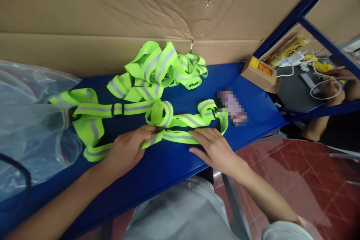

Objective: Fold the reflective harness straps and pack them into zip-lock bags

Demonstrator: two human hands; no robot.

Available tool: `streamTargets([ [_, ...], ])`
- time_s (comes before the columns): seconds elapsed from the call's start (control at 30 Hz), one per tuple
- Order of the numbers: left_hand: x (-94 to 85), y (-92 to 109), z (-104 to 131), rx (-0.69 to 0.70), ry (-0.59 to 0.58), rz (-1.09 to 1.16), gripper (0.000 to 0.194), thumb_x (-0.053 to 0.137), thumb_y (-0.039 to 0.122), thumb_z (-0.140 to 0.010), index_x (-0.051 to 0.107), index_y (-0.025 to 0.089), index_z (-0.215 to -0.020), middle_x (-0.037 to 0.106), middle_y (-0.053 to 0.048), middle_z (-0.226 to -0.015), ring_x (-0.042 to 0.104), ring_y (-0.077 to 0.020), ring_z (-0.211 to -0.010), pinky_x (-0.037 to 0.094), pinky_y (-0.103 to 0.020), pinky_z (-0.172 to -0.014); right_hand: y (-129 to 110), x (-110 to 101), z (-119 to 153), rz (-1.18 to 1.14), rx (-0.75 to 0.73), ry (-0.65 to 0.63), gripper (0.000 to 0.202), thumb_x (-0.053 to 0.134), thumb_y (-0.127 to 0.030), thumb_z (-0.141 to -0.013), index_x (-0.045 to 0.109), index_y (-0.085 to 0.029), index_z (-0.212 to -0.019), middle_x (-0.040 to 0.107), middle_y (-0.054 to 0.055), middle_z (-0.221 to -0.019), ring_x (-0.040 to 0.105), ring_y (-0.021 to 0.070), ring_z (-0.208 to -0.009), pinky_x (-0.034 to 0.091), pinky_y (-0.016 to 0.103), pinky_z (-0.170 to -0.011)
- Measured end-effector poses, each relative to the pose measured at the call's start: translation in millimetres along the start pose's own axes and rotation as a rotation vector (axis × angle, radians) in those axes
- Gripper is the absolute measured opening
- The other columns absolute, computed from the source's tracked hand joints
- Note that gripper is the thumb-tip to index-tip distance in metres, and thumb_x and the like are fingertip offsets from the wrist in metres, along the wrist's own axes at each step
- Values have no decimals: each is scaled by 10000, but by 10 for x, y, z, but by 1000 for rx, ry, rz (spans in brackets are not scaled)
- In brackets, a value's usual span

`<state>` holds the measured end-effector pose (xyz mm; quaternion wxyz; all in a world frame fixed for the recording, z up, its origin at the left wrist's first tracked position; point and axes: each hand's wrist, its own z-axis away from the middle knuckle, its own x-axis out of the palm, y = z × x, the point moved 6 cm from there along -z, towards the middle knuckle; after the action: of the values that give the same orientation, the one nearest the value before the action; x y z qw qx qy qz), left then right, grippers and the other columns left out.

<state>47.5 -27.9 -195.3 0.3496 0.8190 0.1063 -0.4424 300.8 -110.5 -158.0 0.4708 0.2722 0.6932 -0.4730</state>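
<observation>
A neon-green reflective strap (180, 137) with a grey stripe lies in loops along the blue table (157, 168). My left hand (128, 148) has its fingers closed on the strap left of the middle. Further right, my right hand (212, 146) rests on the same strap, fingers stretched out and thumb apart. A black buckle (117, 109) sits on a strap section to the upper left of my left hand. Behind, against the cardboard wall, is a heaped pile of similar green straps (157, 65).
Clear plastic bags (30, 127) cover the table's left side. A blurred pink item (232, 107) lies right of the straps, near an open cardboard box (260, 73). Beyond a blue frame (329, 41), another person's hands (334, 86) hold a white cable.
</observation>
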Motion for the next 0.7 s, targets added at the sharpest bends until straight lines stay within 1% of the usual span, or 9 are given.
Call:
streamTargets([
  [0.1,101,-68,20,-144,-118,116,167,487,107,-954,589,237,-935,810,-48,-1272,815,-193,-1046,630,-306,-910,116,97,-110,-42,101,-20,573,598,-522,-1098,577,-167,-1547,671,183,-1463,651,328,-1334,558,508,-1043],
  [0.2,109,-78,24,-265,-101,169,160,531,276,-1036,538,239,-881,823,-62,-1233,821,-207,-998,641,-336,-900,174,103,-205,-99,97,-62,298,670,-399,-1081,707,-211,-1310,701,134,-1356,666,300,-1270,527,461,-984],
  [0.27,59,-64,11,-295,-61,157,120,531,332,-1047,543,244,-967,835,-71,-1178,825,-222,-978,647,-350,-871,147,81,-217,-141,20,-82,134,673,-327,-1082,710,-208,-1131,730,89,-1213,691,250,-1169,512,416,-961],
  [0.33,7,-41,-16,-271,-73,137,104,506,280,-1028,544,246,-1118,840,-59,-1129,827,-225,-978,647,-338,-838,108,32,-176,-146,-62,-56,119,623,-310,-1110,664,-198,-1109,738,64,-1120,704,202,-1060,521,366,-934],
  [0.4,-34,-20,-53,-206,-126,125,270,469,177,-979,537,252,-1230,837,-37,-1128,827,-216,-992,643,-312,-825,103,-56,-92,-43,-101,49,116,546,-275,-1143,624,-189,-1141,745,60,-1082,696,172,-930,530,326,-851],
  [0.47,-66,-9,-86,-115,-171,94,372,449,112,-926,570,258,-1246,832,-26,-1159,825,-217,-1010,643,-306,-829,114,-154,27,146,-124,183,98,512,-210,-1145,608,-190,-1150,753,59,-1047,678,167,-837,511,320,-761],
  [0.53,-97,-18,-108,-29,-162,32,416,442,81,-892,619,251,-1228,830,-29,-1164,821,-232,-1001,647,-331,-837,107,-207,156,325,-188,244,107,532,-135,-1120,613,-188,-1166,761,54,-1005,684,173,-820,488,333,-734],
  [0.63,-93,-57,-121,49,-140,-76,443,446,73,-904,690,243,-1232,824,-53,-1180,810,-264,-1035,648,-404,-906,107,-205,311,497,-274,182,230,544,-37,-1082,644,-171,-1240,773,43,-974,692,167,-816,470,351,-743],
  [0.7,-70,-91,-125,55,-141,-132,398,479,134,-972,728,256,-1258,810,-75,-1231,788,-303,-1131,631,-472,-994,120,-191,378,572,-283,116,255,525,-31,-1087,681,-181,-1221,768,26,-923,677,165,-791,477,368,-783],
])
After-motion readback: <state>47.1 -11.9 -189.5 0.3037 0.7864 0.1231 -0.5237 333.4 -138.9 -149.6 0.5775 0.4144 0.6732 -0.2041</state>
